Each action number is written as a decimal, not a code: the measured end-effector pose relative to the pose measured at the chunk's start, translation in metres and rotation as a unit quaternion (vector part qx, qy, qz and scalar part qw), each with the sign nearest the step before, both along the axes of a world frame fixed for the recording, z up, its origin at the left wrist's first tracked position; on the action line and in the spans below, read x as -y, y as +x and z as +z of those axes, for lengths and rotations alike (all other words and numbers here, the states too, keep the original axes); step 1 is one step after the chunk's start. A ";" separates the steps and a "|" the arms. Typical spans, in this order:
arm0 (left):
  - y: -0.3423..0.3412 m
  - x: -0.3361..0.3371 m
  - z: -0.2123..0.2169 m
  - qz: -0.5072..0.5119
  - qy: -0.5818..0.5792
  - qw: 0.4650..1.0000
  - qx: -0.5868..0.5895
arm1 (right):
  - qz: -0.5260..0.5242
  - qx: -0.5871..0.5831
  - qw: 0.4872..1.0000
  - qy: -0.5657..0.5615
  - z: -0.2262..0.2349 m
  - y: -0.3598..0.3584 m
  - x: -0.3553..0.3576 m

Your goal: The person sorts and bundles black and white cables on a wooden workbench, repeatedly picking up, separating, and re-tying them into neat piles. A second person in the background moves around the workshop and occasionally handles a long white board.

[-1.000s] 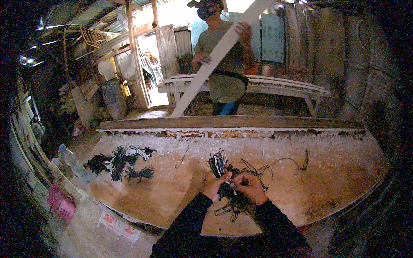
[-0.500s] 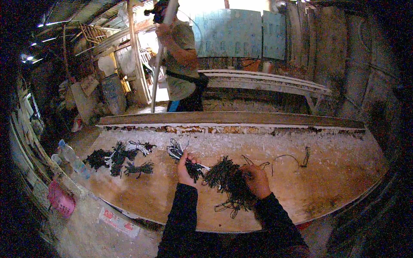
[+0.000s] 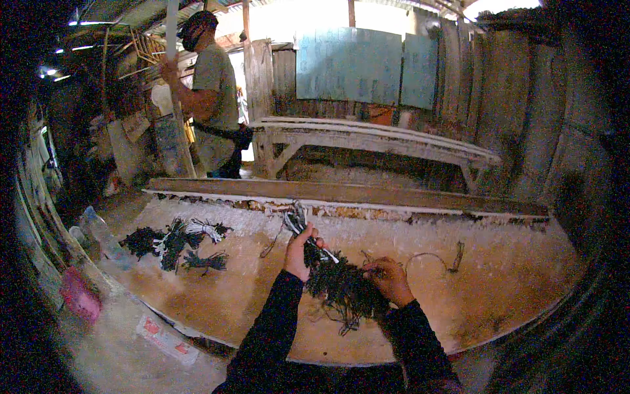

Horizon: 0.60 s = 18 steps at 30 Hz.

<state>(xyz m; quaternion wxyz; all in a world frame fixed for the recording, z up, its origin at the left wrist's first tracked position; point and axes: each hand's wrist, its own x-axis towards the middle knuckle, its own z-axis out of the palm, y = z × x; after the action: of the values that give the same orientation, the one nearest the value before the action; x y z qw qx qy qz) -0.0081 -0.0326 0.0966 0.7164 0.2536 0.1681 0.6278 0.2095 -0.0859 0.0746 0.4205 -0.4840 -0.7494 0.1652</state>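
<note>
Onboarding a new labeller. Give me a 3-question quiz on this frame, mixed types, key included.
1. True or false: the left hand holds a small bundle lifted clear of the dark pile of strands.
2. Multiple choice: where do the already tied bundles lie on the wooden table? A) at the person's left B) at the person's right C) under the right hand
3. Fill in: the right hand rests on the ____ of strands.

Key
1. true
2. A
3. pile
</note>
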 end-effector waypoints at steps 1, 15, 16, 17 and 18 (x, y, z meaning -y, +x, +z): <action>0.005 -0.008 0.003 0.009 0.018 1.000 -0.008 | 0.009 -0.049 0.999 0.002 0.003 0.003 -0.003; 0.031 -0.010 -0.046 -0.103 0.018 0.990 -0.095 | -0.048 -0.328 0.943 0.019 0.007 -0.005 -0.006; 0.036 -0.009 -0.046 -0.100 0.014 0.987 -0.126 | -0.033 -0.372 0.928 -0.008 0.005 -0.008 -0.006; 0.041 -0.007 -0.047 -0.100 0.031 0.983 -0.148 | -0.043 -0.370 0.928 -0.029 0.003 -0.010 -0.006; 0.044 -0.005 -0.049 -0.100 0.047 0.979 -0.171 | -0.052 -0.369 0.927 -0.051 0.002 -0.012 -0.004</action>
<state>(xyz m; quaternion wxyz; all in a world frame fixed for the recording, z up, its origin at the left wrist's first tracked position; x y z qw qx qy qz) 0.0362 -0.0274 0.0480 0.7238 0.4059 0.2325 0.5073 0.1970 -0.0819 0.0768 0.6500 -0.4478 -0.5056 0.3482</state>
